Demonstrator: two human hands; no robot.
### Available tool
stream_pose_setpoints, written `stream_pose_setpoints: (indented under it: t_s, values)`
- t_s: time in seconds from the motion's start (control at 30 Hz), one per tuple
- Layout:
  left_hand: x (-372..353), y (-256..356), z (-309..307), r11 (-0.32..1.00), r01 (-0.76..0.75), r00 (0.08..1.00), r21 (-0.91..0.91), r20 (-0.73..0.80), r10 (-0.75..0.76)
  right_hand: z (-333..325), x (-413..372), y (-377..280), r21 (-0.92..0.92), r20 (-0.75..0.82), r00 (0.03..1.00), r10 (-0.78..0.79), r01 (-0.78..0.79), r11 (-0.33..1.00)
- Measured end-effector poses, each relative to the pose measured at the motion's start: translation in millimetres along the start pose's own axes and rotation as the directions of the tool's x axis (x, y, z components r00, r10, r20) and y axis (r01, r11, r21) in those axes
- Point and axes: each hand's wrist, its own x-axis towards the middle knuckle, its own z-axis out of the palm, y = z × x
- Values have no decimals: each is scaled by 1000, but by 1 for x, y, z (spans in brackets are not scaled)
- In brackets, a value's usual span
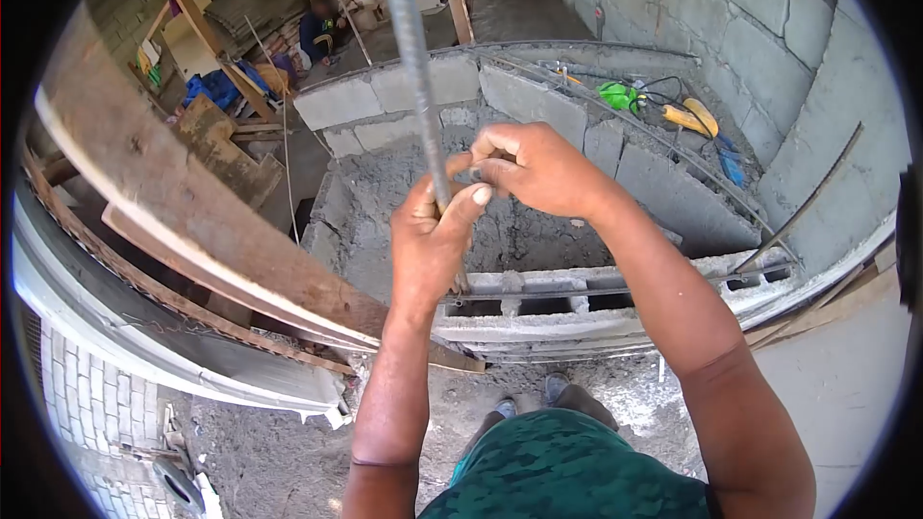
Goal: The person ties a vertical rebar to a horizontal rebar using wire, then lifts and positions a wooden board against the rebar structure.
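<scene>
A ribbed steel rebar [411, 48] rises almost upright before me, leaning slightly, from the hollow block wall. My left hand [423, 240] is closed around it, with thumb and forefinger reaching toward the right. Against those fingertips my right hand [548, 171] is pinched; a small dark bit shows between the fingers, too small to name. Below both hands runs the top course of hollow concrete blocks [548, 322], with a thin horizontal bar [615, 290] along it. Rough grey mortar [385, 183] covers the enclosure behind.
A wide wooden board [192, 192] slants across the left. Behind the enclosure wall lie a green object [618, 94], yellow-handled tools [687, 117] and cables. A bent rod [817, 187] sticks up at the right. Far back, a person [317, 31] crouches near wooden posts.
</scene>
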Motion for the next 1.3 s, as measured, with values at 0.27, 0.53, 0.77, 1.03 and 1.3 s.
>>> stream_pose_setpoints:
  t_s: [0.27, 0.53, 0.77, 1.03, 1.3]
  values:
    - [5, -3, -5, 1000, -12, 1000, -6, 9, 12, 40, -37, -3, 177, -142, 955, 260, -233, 956]
    - [5, 3, -16, 1000, 15, 989, 17, 149, -17, 48, -48, -27, 308, -141, 915, 379, -324, 895]
    - [9, -15, -12, 999, -13, 997, -30, 76, 15, 69, -95, -34, -252, -343, 909, 236, -331, 909]
    - [8, -13, -21, 991, 18, 962, -131, 274, 19, 79, -88, -12, 39, -496, 843, 211, -221, 975]
    - [8, -24, -11, 980, -149, 970, -132, 173, 170, 94, -77, -9, 117, -511, 825, 240, -210, 971]
